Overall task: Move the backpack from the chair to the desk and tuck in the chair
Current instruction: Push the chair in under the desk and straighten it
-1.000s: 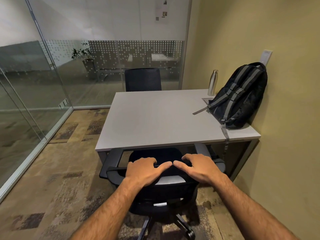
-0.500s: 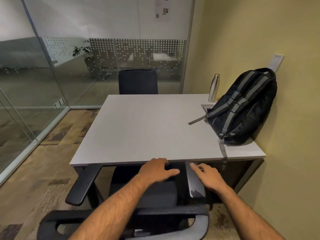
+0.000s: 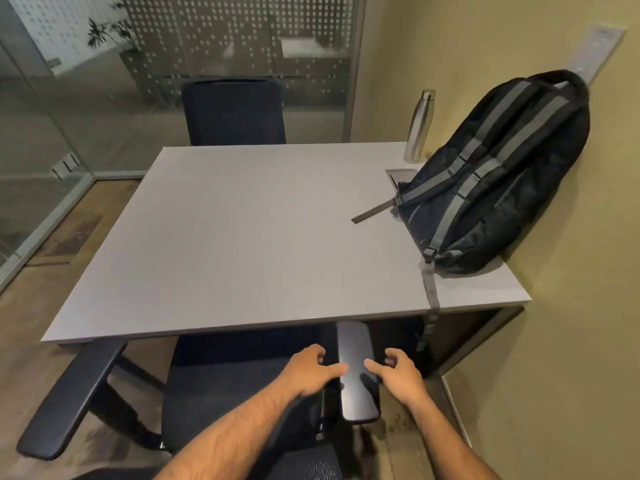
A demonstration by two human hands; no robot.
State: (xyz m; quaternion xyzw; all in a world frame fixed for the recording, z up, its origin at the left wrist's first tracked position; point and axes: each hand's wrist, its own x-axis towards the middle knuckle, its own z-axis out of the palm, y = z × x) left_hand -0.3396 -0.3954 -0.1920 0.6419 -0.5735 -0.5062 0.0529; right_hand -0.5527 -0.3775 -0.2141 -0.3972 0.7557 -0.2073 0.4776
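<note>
Both hands flank the right armrest (image 3: 356, 370) of the chair (image 3: 239, 382): left hand (image 3: 310, 370) loosely spread with its thumb touching the pad's edge, right hand (image 3: 398, 374) half-curled just beside it, neither gripping. Seat front already sits under the counter (image 3: 249, 230) edge, so tucking in looks nearly finished; a last straight push should do. Black backpack (image 3: 498, 174), grey-striped, stands on the counter's far right, leaning on the wall, one strap dangling over the counter's front edge, a steel bottle (image 3: 419, 126) behind.
</note>
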